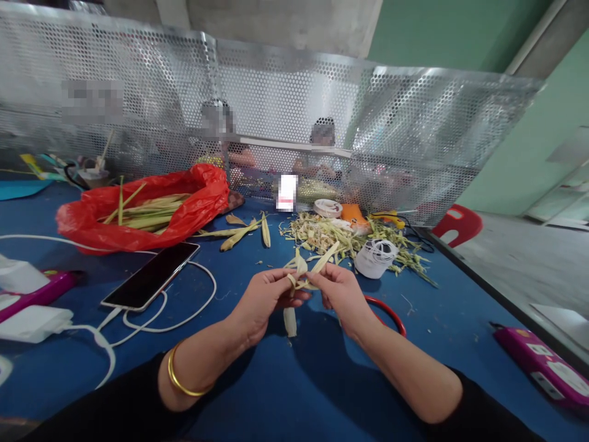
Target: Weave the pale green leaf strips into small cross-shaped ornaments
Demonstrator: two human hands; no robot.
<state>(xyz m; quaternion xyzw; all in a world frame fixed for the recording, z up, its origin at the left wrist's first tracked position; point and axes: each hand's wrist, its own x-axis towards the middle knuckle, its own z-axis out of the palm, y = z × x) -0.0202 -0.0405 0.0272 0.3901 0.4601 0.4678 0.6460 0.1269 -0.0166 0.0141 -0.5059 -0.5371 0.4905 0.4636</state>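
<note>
Between my two hands, above the blue table [304, 374], are pale strips of dried plant leaf that look like corn husk [300, 264]. My left hand [267, 301] is closed, pinching the husk strips between thumb and fingers. One strip end hangs down below its fingertips. My right hand [338, 294] grips another part of the same strips, its thumb pressed against the fingers. The fingertips of both hands almost meet, so the exact crossing of the strips is partly hidden. Behind my right wrist a red ring-like loop [391, 313] lies on the table.
A red plastic bag [78, 221] full of husks stands at the left. Nearer are a phone [151, 276], white cables and chargers [34, 322]. Husk scraps [317, 233] and a white spool [375, 258] lie ahead. A purple power strip [543, 362] sits right. Perforated metal sheeting [285, 92] screens people behind.
</note>
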